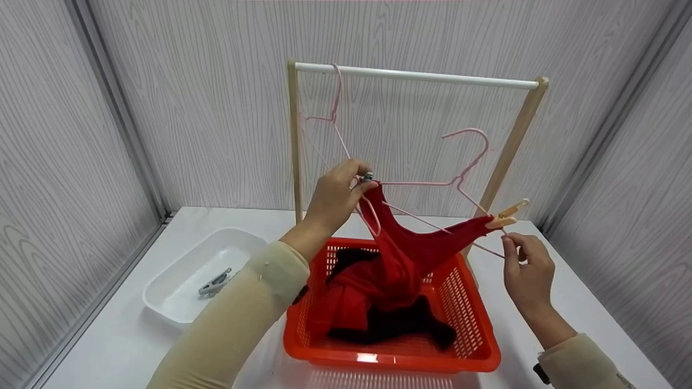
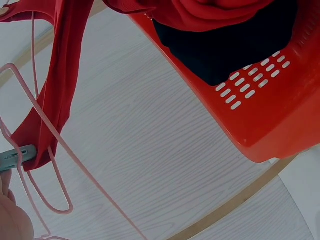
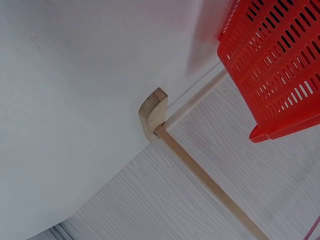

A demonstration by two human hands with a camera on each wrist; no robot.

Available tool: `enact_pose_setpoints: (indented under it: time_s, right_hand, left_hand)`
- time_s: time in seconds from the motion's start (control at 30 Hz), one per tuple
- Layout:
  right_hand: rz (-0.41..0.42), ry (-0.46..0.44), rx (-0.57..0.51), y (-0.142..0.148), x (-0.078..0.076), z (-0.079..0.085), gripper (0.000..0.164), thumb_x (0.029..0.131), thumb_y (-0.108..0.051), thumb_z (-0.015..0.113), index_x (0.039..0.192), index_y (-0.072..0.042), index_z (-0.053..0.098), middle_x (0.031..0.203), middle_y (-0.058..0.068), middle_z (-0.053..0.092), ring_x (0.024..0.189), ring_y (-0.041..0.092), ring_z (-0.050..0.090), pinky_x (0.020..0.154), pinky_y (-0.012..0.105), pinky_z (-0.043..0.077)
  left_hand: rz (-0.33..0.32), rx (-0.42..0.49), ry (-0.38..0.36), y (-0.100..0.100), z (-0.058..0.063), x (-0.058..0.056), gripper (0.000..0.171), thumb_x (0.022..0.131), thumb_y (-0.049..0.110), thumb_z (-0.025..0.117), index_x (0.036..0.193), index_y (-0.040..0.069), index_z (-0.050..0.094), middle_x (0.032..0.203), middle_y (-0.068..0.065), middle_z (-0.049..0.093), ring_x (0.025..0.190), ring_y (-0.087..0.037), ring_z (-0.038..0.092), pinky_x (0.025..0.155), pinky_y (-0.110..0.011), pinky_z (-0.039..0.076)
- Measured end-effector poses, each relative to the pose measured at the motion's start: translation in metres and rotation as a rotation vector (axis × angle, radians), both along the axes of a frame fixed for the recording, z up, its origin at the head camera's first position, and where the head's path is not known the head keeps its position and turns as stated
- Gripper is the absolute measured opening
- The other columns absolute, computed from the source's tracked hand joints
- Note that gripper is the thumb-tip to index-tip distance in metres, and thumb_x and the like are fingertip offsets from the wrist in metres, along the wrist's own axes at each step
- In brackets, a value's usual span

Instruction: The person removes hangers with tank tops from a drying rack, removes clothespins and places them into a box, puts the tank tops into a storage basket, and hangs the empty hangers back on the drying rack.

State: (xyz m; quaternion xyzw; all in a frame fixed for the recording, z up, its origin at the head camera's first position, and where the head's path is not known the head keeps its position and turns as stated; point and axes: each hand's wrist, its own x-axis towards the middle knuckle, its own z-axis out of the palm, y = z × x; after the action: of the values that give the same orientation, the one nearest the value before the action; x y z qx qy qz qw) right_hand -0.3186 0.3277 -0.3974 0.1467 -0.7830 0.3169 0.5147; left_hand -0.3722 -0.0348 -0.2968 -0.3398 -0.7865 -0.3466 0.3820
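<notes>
My left hand (image 1: 335,195) pinches a grey clothespin (image 1: 368,176) at the left strap of a red garment (image 1: 430,244). In the left wrist view the clothespin (image 2: 19,157) sits across the strap and the pink wire. The garment's other strap end is fixed by a peach clothespin (image 1: 505,215) to the right side of a pink hanger (image 1: 483,148). Just below that clothespin, my right hand (image 1: 530,268) pinches the hanger's wire between thumb and finger. The garment's lower part hangs into a red basket (image 1: 392,361). The right wrist view does not show the right hand.
Dark and red cloth (image 1: 397,321) lies in the basket. Behind it stands a wooden rack with a white rail (image 1: 432,76), from which another pink hanger (image 1: 336,94) hangs. At left, a white tray (image 1: 167,270) holds grey clothespins (image 1: 216,282). Wood-grain panels surround the table.
</notes>
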Motion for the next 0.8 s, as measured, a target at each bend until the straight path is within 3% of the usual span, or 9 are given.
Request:
enact_pose_setpoints:
  time_s: [0.1,0.37,0.8]
  right_hand:
    - [-0.013,-0.014,0.001,0.001,-0.0003,-0.0015,0.011,0.092,0.004,0.066,0.102,0.003,0.071,0.086,0.013,0.065,0.074,0.006,0.042,0.067,0.013,0.034]
    - [0.008,0.052,0.002,0.0036,-0.0069,-0.0052,0.013,0.086,0.012,0.069,0.097,0.005,0.071,0.08,0.014,0.063,0.07,0.015,0.042,0.066,0.017,0.03]
    - [0.0,0.027,0.01,0.0019,-0.0017,-0.0024,0.011,0.088,0.009,0.068,0.098,0.004,0.071,0.082,0.013,0.064,0.071,0.011,0.041,0.066,0.015,0.031]
  left_hand:
    - [0.007,0.016,0.031,0.0004,-0.0003,0.0009,0.021,0.09,0.021,0.071,0.103,0.005,0.064,0.099,-0.006,0.07,0.095,-0.017,0.066,0.084,-0.03,0.054]
    - [0.014,0.061,0.076,0.0005,0.0006,0.0009,0.021,0.088,0.017,0.075,0.102,0.004,0.065,0.098,-0.006,0.071,0.096,-0.018,0.067,0.086,-0.03,0.054]
    - [-0.031,0.083,-0.004,-0.0032,-0.0034,0.0067,0.045,0.087,0.023,0.076,0.124,0.003,0.06,0.114,-0.007,0.067,0.11,-0.018,0.062,0.101,-0.029,0.047]
